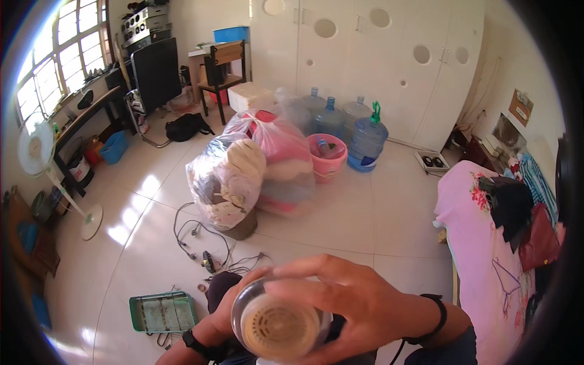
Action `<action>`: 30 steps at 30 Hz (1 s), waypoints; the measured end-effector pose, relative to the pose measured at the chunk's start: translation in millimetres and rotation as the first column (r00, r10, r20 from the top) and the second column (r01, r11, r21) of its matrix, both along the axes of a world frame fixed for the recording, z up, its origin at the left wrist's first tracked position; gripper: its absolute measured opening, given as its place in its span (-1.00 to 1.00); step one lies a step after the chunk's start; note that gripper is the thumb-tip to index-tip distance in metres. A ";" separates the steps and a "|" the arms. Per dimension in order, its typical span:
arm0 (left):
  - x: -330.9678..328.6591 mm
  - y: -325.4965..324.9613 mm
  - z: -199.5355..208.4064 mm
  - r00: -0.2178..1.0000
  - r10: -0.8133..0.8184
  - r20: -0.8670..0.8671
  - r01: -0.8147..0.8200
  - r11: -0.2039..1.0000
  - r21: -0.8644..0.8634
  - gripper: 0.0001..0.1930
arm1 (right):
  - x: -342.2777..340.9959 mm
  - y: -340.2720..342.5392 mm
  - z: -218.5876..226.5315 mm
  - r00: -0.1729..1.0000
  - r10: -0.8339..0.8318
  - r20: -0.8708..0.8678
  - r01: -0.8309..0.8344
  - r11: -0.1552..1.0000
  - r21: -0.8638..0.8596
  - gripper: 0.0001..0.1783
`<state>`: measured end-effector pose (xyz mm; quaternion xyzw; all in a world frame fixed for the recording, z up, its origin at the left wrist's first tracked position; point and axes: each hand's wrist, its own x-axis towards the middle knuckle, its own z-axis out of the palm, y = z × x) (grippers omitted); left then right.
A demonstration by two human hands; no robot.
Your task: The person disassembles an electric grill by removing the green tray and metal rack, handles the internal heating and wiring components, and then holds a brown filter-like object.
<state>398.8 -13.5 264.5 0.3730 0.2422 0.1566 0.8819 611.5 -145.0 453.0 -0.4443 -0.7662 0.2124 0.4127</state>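
Note:
In front of my lap is a round device (280, 326) with a clear rim and a cream, slotted disc on the face turned up to me; I cannot make out its exact kind. My left hand (230, 307) is wrapped round its left side, with the fingers partly hidden behind it. My right hand (359, 298) grips it from the right, its fingers reaching over the top and its thumb low on the near side. Beyond my left hand, black cables (246, 265) and a small black and yellow tool (208, 261) lie on the tiled floor.
A green tray (162, 311) lies at front left. Ahead stand stuffed plastic bags (222, 182), a pink bucket (328, 159) and several water bottles (367, 140). A standing fan (59, 173) is at left, a bed with a pink sheet (465, 255) at right.

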 end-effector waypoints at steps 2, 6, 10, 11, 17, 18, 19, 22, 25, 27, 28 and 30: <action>1.8 -6.0 0.4 0.992 -0.088 -0.090 0.123 0.829 0.545 -0.07 | 8.4 0.5 -18.7 1.000 -0.006 0.005 0.007 0.999 -0.052 -0.14; 15.2 -16.9 8.2 0.991 -0.102 -0.089 0.134 0.635 0.761 0.00 | 17.4 3.8 -41.6 0.999 -0.027 0.028 0.030 0.990 -0.135 -0.02; 21.8 -23.4 3.5 0.995 -0.049 -0.085 0.097 0.630 0.770 -0.08 | 26.1 6.8 -49.3 0.989 -0.094 0.111 0.107 0.987 -0.120 -0.09; 18.7 -21.7 -6.7 0.995 -0.051 -0.086 0.099 0.632 0.769 -0.08 | 28.1 8.2 -48.5 0.989 -0.095 0.110 0.109 0.987 -0.123 -0.09; 11.4 -16.2 -49.4 0.932 -0.170 -0.321 0.363 0.420 0.832 -0.12 | 38.9 13.9 -41.2 0.951 -0.129 0.280 0.157 0.984 -0.079 -0.18; 14.3 -14.3 -54.6 0.937 -0.159 -0.311 0.346 0.307 0.886 -0.14 | 39.3 14.8 -40.7 0.952 -0.116 0.282 0.144 0.986 -0.080 -0.17; 13.4 -15.2 -55.2 0.937 -0.161 -0.310 0.347 0.308 0.886 -0.14 | 39.3 15.7 -40.4 0.954 -0.102 0.283 0.130 0.988 -0.081 -0.17; 19.1 -17.3 -44.6 0.948 -0.180 -0.262 0.317 0.557 0.767 -0.14 | 40.8 17.4 -42.6 0.954 -0.090 0.285 0.122 0.988 -0.098 -0.16; 22.3 -14.1 -47.2 0.945 -0.187 -0.270 0.328 0.527 0.784 -0.13 | 40.5 20.2 -46.1 0.954 -0.086 0.286 0.116 0.989 -0.092 -0.16; 23.6 -10.6 -55.2 0.954 -0.164 -0.251 0.298 0.458 0.837 -0.11 | 40.1 22.1 -47.1 0.952 -0.086 0.295 0.119 0.988 -0.096 -0.16; 23.2 -10.4 -55.3 0.954 -0.164 -0.249 0.298 0.459 0.837 -0.11 | 40.2 23.0 -47.7 0.949 -0.084 0.304 0.120 0.988 -0.099 -0.16; 25.0 -10.6 -48.4 0.957 -0.128 -0.262 0.290 0.477 0.829 -0.17 | 41.4 24.4 -50.0 0.951 -0.083 0.298 0.121 0.986 -0.113 -0.17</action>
